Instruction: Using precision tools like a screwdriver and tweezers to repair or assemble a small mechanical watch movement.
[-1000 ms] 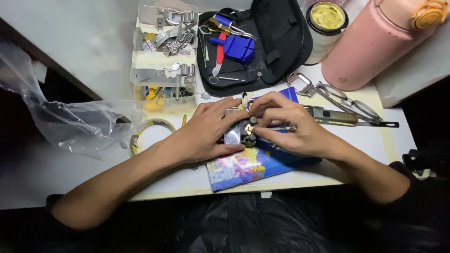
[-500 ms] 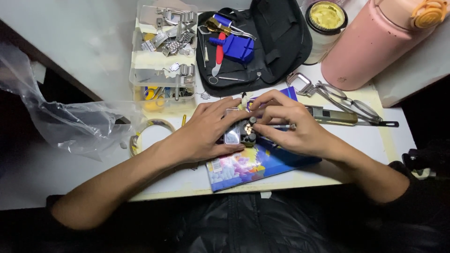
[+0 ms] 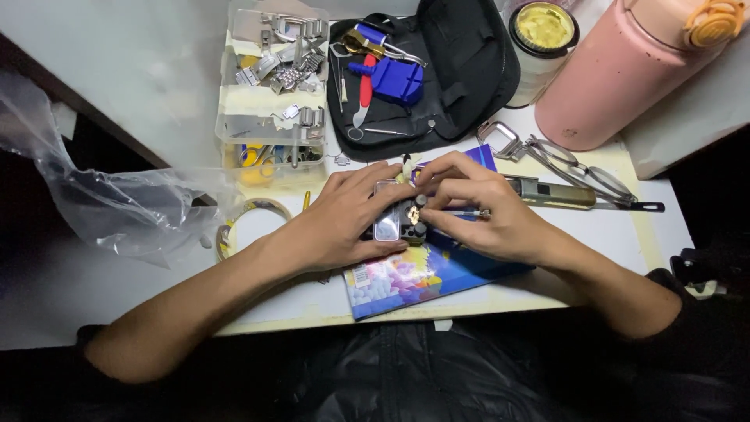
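Far left, crinkled clear plastic bag, a tape roll, a compartmented clear box of metal watch-band links. Centre, left hand clamped around a small black holder with a brass-coloured part, resting on a glossy colourful booklet; right hand pinched narrow on a thin metal tool at the holder, beyond it a black tool pouch, glasses, a smooth pink bottle. Likely risk: tool slipping off the tiny part, or the holder sliding on the slick booklet cover.

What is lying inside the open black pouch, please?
The black pouch shows a blue block tool, a red-handled tool and thin metal picks. Anything beneath them or in its pockets is hidden.
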